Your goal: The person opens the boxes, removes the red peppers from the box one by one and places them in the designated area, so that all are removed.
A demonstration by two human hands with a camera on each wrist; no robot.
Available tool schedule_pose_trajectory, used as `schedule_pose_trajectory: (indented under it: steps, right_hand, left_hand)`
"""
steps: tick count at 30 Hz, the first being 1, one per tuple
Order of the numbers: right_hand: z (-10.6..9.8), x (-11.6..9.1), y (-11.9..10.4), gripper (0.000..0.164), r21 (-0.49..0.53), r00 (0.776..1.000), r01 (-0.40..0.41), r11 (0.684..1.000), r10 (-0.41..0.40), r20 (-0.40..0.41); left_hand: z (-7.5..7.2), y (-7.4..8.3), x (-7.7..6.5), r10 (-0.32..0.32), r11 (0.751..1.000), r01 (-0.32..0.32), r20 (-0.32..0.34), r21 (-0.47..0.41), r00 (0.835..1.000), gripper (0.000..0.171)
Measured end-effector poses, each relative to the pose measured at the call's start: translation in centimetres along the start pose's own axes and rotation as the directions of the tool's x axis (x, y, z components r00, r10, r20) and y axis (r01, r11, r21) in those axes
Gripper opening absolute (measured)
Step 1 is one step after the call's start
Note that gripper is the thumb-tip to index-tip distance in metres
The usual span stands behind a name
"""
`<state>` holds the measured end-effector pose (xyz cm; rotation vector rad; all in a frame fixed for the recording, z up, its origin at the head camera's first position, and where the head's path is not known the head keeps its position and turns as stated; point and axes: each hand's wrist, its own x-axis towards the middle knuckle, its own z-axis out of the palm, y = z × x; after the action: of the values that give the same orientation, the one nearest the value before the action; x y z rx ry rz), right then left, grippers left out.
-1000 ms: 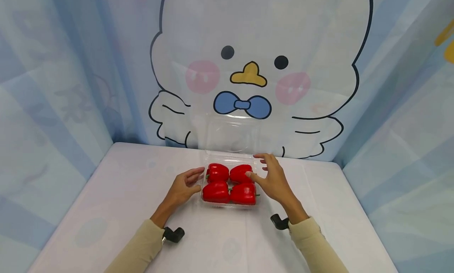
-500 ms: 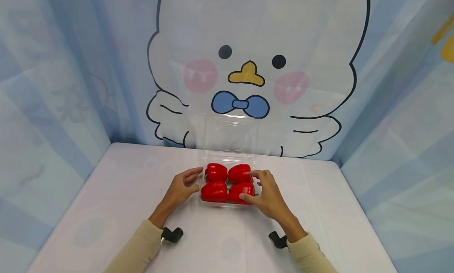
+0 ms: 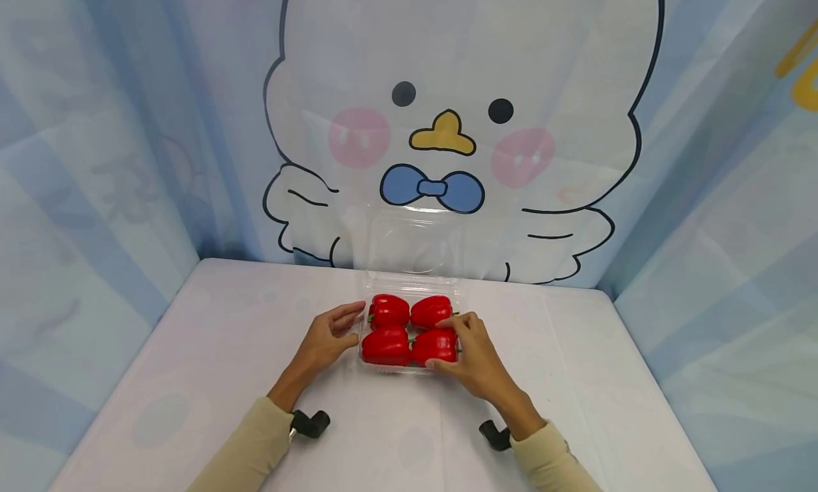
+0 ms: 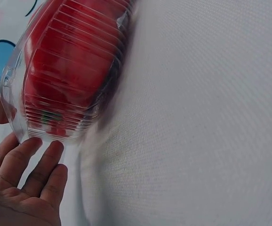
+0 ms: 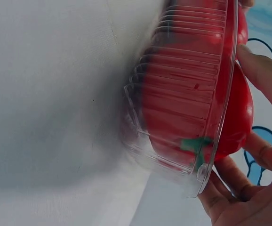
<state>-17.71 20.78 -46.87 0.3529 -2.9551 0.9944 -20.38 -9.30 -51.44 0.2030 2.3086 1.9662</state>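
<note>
Red bell peppers with green stems, such as the front left one (image 3: 386,346), fill a clear plastic clamshell container (image 3: 396,370) in two rows. My right hand (image 3: 476,357) grips the front right bell pepper (image 3: 434,344), thumb at its near side and index finger at its far side. In the right wrist view this bell pepper (image 5: 239,117) rises above the rim, with the thumb and fingers at it. At the container's left end, my left hand (image 3: 327,339) holds the rim and wall. Its fingertips (image 4: 57,146) rest against the ribbed plastic in the left wrist view.
The container's transparent lid (image 3: 415,243) stands raised behind it, against a printed curtain (image 3: 556,66). A pale cloth (image 3: 224,336) covers the table, whose back edge lies just behind the container. Curtains also hang at both sides.
My right hand has come nearer, from the back right bell pepper to the front right one, and its fingers have closed round it. The left hand has stayed at the container's left end.
</note>
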Motion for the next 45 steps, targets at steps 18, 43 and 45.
schedule_pose_trajectory:
  steps: [18,43,45]
  right_hand:
    - [-0.7,0.3,-1.0,0.064,-0.038,0.999,0.044,0.998,-0.045,-0.020]
    - [-4.6,-0.2,-0.9,0.067,0.062,0.996,-0.005,0.998,0.011,-0.087]
    - [-5.0,-0.2,-0.7,0.066,0.064,0.995,-0.001,0.998,0.007,-0.104]
  left_hand:
    - [-0.2,0.2,0.1,0.018,1.000,-0.018,0.005,0.013,1.000,0.068]
    - [0.0,0.3,0.1,0.005,1.000,-0.005,0.019,-0.009,1.000,0.068]
    - [0.0,0.2,0.2,0.010,1.000,-0.009,0.021,-0.010,1.000,0.068]
